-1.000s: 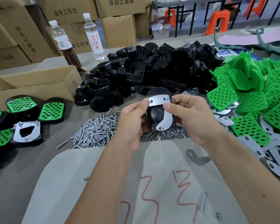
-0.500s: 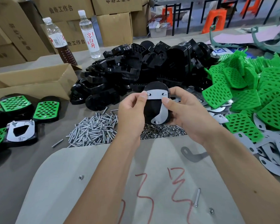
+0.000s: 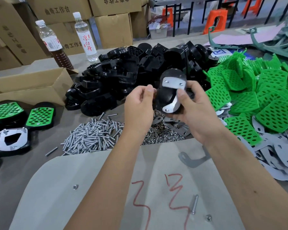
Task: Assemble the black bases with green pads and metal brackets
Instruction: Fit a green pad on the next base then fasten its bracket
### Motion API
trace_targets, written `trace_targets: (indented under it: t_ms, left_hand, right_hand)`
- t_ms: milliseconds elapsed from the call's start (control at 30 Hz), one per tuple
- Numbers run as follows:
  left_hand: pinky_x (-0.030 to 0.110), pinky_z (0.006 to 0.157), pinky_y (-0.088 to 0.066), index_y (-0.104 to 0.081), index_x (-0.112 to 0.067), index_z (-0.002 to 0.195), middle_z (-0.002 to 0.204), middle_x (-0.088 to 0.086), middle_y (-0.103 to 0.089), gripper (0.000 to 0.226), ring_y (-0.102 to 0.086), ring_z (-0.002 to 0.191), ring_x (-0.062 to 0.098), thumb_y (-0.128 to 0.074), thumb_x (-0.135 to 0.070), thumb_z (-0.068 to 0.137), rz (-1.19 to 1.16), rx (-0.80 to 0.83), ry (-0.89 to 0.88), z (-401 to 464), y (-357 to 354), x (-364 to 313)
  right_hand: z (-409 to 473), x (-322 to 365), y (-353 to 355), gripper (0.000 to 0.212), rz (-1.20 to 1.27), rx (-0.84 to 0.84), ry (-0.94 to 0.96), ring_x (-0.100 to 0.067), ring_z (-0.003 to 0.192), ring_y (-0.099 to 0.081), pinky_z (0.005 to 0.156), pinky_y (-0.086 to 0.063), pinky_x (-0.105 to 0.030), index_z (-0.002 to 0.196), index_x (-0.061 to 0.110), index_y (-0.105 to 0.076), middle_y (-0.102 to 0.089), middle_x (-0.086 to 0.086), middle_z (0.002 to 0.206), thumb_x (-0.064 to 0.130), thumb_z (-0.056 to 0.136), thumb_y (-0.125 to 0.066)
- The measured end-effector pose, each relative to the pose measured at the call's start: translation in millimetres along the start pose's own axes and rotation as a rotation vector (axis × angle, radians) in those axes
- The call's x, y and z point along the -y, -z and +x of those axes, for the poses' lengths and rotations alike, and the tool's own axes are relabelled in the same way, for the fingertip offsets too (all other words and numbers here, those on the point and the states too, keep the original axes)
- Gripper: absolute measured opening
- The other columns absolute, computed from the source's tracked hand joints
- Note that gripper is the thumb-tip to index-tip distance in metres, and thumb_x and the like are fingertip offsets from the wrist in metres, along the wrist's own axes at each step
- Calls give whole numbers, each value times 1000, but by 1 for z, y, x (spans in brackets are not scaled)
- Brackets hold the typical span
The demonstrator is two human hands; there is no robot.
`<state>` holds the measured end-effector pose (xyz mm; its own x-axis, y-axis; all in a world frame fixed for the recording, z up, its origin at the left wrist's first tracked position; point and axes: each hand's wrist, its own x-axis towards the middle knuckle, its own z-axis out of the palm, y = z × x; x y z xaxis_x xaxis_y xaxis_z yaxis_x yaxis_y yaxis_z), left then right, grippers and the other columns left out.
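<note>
Black base with metal bracket on its face, gripped at centre frame in right hand, thumb pressed on the bracket, fingers curled behind. Left hand just beside it at the left, fingers loosely curled, fingertip at the base's edge; any small part pinched there could not be told. Behind, heap of black bases; green pads heaped at right, loose grey brackets at lower right. Screw pile and nuts on desk below the hands. Finished assemblies at left edge
</note>
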<state>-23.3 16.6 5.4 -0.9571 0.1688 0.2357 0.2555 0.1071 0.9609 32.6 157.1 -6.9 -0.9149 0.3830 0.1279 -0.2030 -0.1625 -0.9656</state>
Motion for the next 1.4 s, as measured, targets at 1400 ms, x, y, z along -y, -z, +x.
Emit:
trace_targets:
  t_ms: [1400]
  left_hand:
    - [33, 78, -42, -70, -17, 97, 84, -13, -55, 17, -45, 94, 15, -74, -34, 96, 852, 442, -507, -26, -5, 8]
  right_hand:
    - [12, 5, 22, 6, 166, -329, 79, -31, 92, -70, 72, -63, -41, 112, 17, -54, -63, -21, 101, 22, 110, -53]
